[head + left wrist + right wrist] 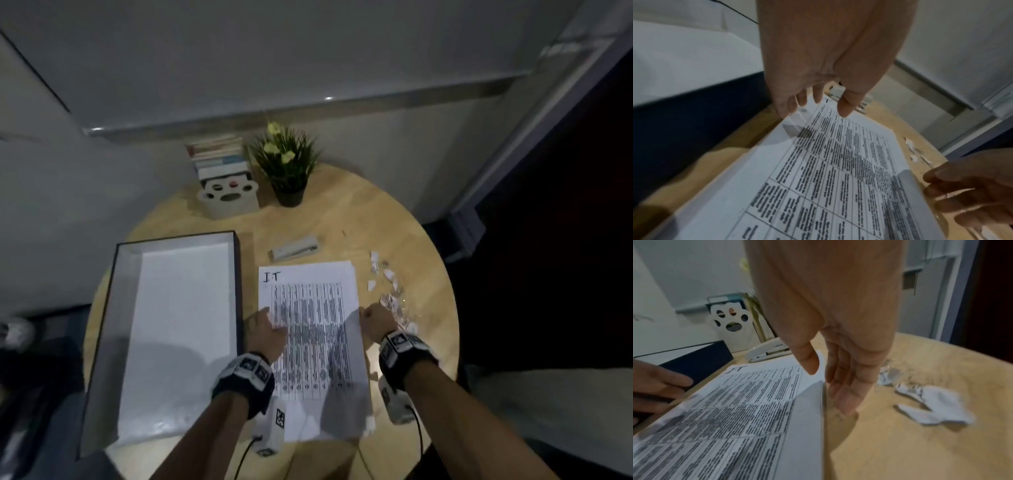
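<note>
A round table (394, 219) of pale, grained wood is seen, and on its left part is set a long rectangular box (120, 308) with dark outer walls and a white paper lining. Just right of the box a white printed sheet (313, 329), ruled into a table of dense black text, is laid on the wood between both hands. Its left edge is touched by the left hand (265, 330), whose fingers (785, 105) are held straight and slightly spread, the thumb (845, 105) lowered onto the print. Its right edge, slightly raised, is met by the right hand (376, 322): the fingers (846, 386) are held straight and pressed together against it, the thumb (807, 360) above the sheet, apart from them. A white stapler (294, 249) is seen beyond the sheet, and torn, crumpled paper scraps (387, 284) to its right.
</note>
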Demonstrator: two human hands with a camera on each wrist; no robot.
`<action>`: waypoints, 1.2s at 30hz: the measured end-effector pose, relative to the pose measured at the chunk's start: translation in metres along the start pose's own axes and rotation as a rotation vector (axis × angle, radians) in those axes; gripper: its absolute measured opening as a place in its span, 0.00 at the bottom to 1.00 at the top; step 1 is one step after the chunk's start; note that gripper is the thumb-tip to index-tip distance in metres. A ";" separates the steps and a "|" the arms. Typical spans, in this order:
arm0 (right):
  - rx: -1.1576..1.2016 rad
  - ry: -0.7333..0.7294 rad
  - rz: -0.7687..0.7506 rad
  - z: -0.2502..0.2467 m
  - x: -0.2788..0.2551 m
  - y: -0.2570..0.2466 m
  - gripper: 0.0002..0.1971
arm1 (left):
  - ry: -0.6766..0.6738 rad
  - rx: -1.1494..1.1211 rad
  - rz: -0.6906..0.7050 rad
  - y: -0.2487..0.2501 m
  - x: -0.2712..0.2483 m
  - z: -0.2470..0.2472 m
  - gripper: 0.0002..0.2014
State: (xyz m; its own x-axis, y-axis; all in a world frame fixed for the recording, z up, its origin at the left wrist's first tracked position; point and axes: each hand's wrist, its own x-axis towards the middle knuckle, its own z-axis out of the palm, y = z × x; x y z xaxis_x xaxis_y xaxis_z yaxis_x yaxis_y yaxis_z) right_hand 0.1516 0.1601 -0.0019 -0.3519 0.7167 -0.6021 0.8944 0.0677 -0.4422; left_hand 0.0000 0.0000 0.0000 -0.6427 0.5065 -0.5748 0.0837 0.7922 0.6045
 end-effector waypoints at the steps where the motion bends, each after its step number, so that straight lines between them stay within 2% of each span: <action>1: 0.047 0.034 0.008 0.004 0.006 -0.001 0.14 | 0.040 0.012 -0.049 0.003 0.004 0.001 0.30; 4: 0.120 0.079 0.068 0.008 0.014 -0.002 0.16 | 0.171 0.066 -0.170 0.011 0.014 0.004 0.30; 6: 0.143 0.071 0.088 0.012 0.016 -0.001 0.17 | 0.175 0.098 -0.189 0.012 0.021 0.007 0.29; 9: 0.129 0.059 0.133 0.014 0.017 -0.006 0.07 | 0.186 0.117 -0.171 0.012 0.033 0.010 0.26; 11: 0.106 0.109 0.163 0.020 0.021 -0.009 0.12 | 0.189 0.143 -0.177 0.014 0.037 0.012 0.23; 13: 0.260 0.167 0.180 0.025 0.022 -0.013 0.08 | 0.201 0.113 -0.201 0.017 0.039 0.013 0.23; 14: 0.363 0.160 0.191 0.026 0.021 -0.015 0.05 | 0.214 0.076 -0.201 0.016 0.040 0.013 0.23; 17: 0.475 0.035 0.206 0.021 0.019 -0.020 0.12 | 0.201 -0.045 -0.190 0.016 0.039 0.007 0.23; 19: 0.485 0.004 0.135 0.009 0.006 -0.027 0.16 | 0.192 -0.088 -0.158 0.019 0.033 -0.001 0.16; 21: 0.493 0.077 -0.016 -0.007 -0.014 -0.037 0.13 | 0.207 -0.219 -0.066 0.030 0.019 -0.012 0.09; 22: 0.514 0.135 -0.091 -0.016 -0.027 -0.044 0.11 | 0.210 -0.304 -0.005 0.038 0.012 -0.019 0.10; 25: 0.659 0.309 -0.305 -0.045 -0.066 -0.066 0.11 | 0.266 -0.481 0.213 0.073 -0.026 -0.045 0.25; 28: 0.866 0.420 -0.529 -0.070 -0.101 -0.086 0.14 | 0.357 -0.623 0.538 0.102 -0.063 -0.070 0.21; 29: 0.916 0.470 -0.583 -0.074 -0.108 -0.090 0.14 | 0.388 -0.679 0.605 0.108 -0.072 -0.076 0.19; 32: 1.000 0.569 -0.695 -0.074 -0.121 -0.095 0.08 | 0.463 -0.780 0.671 0.110 -0.084 -0.082 0.14; 36: 1.046 0.583 -0.623 -0.058 -0.117 -0.090 0.12 | 0.449 -0.825 0.597 0.100 -0.084 -0.075 0.20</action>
State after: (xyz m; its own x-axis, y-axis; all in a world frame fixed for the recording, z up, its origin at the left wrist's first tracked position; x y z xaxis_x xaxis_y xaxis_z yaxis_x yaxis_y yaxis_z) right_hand 0.1280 0.1109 0.1471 -0.2171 0.9668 0.1349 -0.0900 0.1178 -0.9890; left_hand 0.0052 0.0110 0.1501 -0.8995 0.4292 0.0821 0.0470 -0.0919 0.9947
